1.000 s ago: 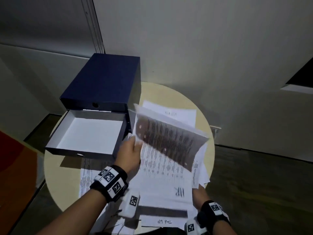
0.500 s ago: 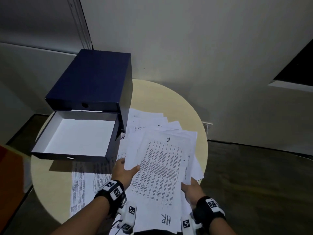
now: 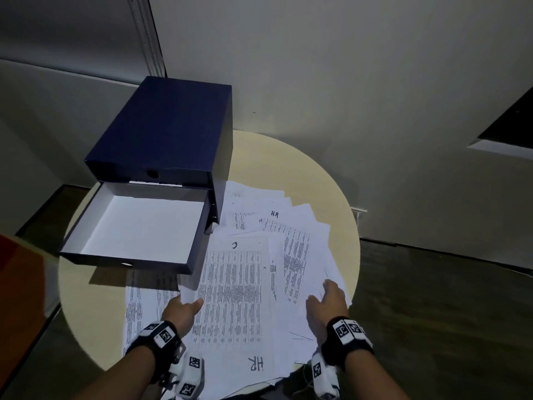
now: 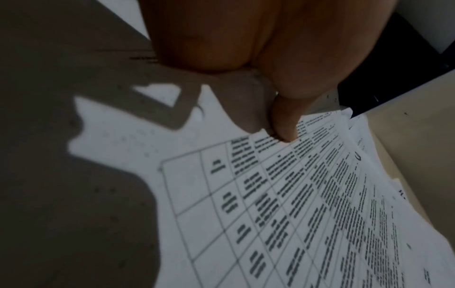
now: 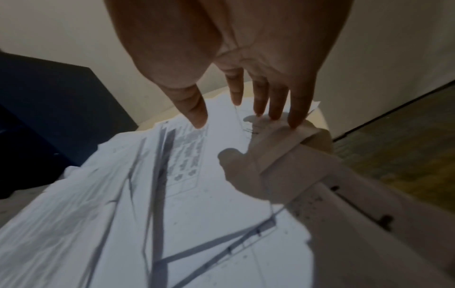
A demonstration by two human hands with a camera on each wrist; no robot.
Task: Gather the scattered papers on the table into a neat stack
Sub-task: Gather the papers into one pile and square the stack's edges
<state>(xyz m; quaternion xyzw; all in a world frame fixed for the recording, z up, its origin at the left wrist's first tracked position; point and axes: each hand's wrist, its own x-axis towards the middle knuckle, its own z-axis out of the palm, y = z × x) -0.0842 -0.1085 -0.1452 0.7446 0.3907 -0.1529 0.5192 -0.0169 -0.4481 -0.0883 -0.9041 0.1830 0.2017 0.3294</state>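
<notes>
Meanwhile left hand (image 3: 184, 308) pinches the papers (image 3: 230, 290); right hand (image 3: 328, 304) rests flat, fingers spread

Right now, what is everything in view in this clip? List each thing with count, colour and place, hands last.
papers: many, count unclear; white, printed with tables and text, some marked HR; fanned loosely over the table's near and right part, some under the open drawer.
drawer box: one, dark blue, on the table's far left.
drawer: one, dark blue with a white inside, pulled open, nothing in it.
table: one, round, cream.
floor: dark wood pattern, around the table.
left hand: pinches the top sheet's left edge, thumb on top.
right hand: fingers straight, resting on the right-hand sheets.
</notes>
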